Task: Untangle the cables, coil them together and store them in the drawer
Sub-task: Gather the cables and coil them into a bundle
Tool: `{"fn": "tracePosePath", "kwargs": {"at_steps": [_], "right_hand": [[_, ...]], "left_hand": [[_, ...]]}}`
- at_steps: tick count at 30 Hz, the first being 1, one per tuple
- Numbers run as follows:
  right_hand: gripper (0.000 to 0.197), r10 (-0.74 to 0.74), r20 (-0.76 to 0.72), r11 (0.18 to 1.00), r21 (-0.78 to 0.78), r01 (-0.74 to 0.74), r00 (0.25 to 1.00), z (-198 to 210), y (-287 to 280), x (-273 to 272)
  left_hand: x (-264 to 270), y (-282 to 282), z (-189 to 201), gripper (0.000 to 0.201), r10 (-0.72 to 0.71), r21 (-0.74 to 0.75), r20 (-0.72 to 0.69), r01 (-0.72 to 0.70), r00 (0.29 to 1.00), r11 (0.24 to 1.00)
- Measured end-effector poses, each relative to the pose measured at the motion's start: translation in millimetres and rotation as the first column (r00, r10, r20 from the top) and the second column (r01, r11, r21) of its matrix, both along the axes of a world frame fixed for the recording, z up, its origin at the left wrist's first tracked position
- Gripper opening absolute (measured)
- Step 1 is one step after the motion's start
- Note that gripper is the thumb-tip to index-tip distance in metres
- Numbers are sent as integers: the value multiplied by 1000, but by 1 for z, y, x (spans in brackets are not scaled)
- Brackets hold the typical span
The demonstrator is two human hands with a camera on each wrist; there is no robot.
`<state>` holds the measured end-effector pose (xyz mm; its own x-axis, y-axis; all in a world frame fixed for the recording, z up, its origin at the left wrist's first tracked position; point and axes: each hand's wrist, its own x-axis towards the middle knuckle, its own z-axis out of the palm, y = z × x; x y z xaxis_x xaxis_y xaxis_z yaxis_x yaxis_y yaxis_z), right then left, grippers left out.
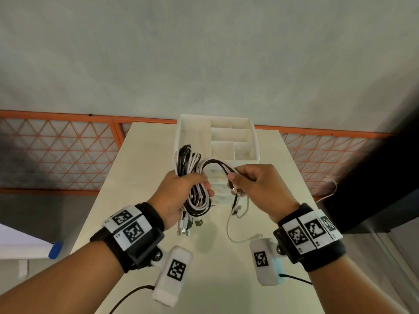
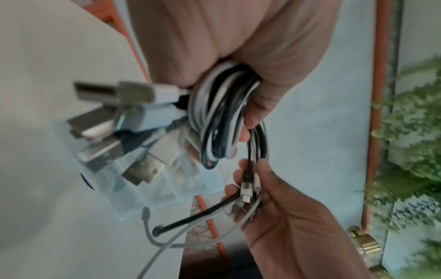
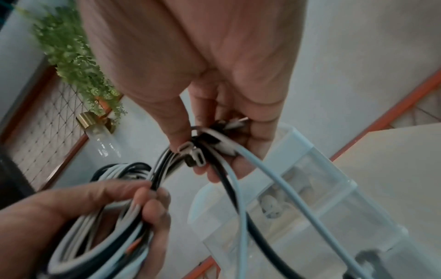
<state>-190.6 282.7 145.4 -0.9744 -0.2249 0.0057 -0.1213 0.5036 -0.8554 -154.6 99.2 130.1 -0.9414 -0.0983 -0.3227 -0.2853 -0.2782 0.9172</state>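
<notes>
My left hand [image 1: 181, 191] grips a coil of black and white cables [image 1: 189, 159] above the table; the coil [image 2: 219, 117] fills its fist and several USB plugs [image 2: 133, 120] hang from the bottom. My right hand [image 1: 251, 182] pinches the free cable ends [image 1: 235, 189], whose small plugs [image 3: 194, 158] bunch at its fingertips. A short arc of cables [image 1: 215, 165] links the two hands. One white cable [image 1: 233, 225] droops from the right hand onto the table. The white drawer unit [image 1: 181, 130] stands beyond the hands, its top drawer open and split into compartments.
The pale table [image 1: 136, 177] runs from the drawer unit towards me. An orange lattice railing [image 1: 56, 155] lines the far side. A dark object [image 1: 374, 189] stands at the right. A plant [image 3: 76, 56] and a glass lamp [image 3: 102, 139] are off the table.
</notes>
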Motion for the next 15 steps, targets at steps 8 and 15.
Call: {"fn": "tracePosePath", "kwargs": {"at_steps": [8, 15], "right_hand": [[31, -18, -306, 998, -55, 1, 952, -17, -48, 38], [39, 221, -275, 967, 186, -174, 936, -38, -48, 44]], "left_hand": [[6, 13, 3, 66, -182, -81, -42, 179, 982, 981], [4, 10, 5, 34, -67, 104, -4, 67, 998, 992]]}}
